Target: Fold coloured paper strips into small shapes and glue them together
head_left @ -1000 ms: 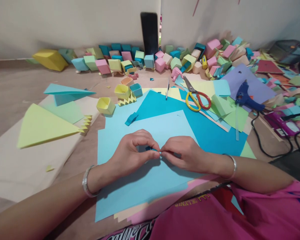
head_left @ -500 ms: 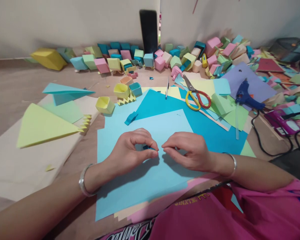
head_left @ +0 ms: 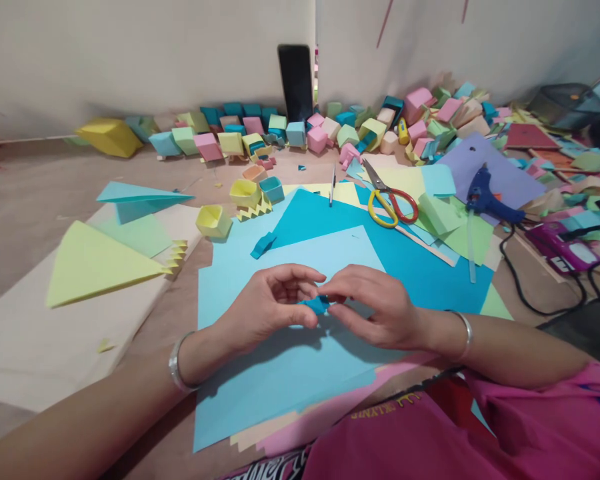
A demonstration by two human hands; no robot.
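Observation:
A small folded piece of blue paper (head_left: 316,305) is held between my two hands, above a light blue sheet (head_left: 250,393). My left hand (head_left: 275,303) grips it from the left, thumb below and fingers curled over. From the right, the thumb and fingertips of my right hand (head_left: 375,307) pinch its other end. Fingers cover part of the piece, so its full shape is hidden. Just beyond my hands lies another small folded blue strip (head_left: 263,245), next to a darker blue sheet (head_left: 310,217).
Scissors (head_left: 387,197), a pen (head_left: 333,187) and a blue glue gun (head_left: 493,193) lie beyond and to the right. Small open paper boxes (head_left: 214,221) stand at left centre. A phone (head_left: 296,83) leans on the wall behind a row of paper cubes (head_left: 317,139). Yellow folded paper (head_left: 100,267) lies left.
My hands have come together. The blue paper, mostly hidden in my left hand before, now shows between both hands, and my right fingers have closed on it. The camera view has shifted slightly.

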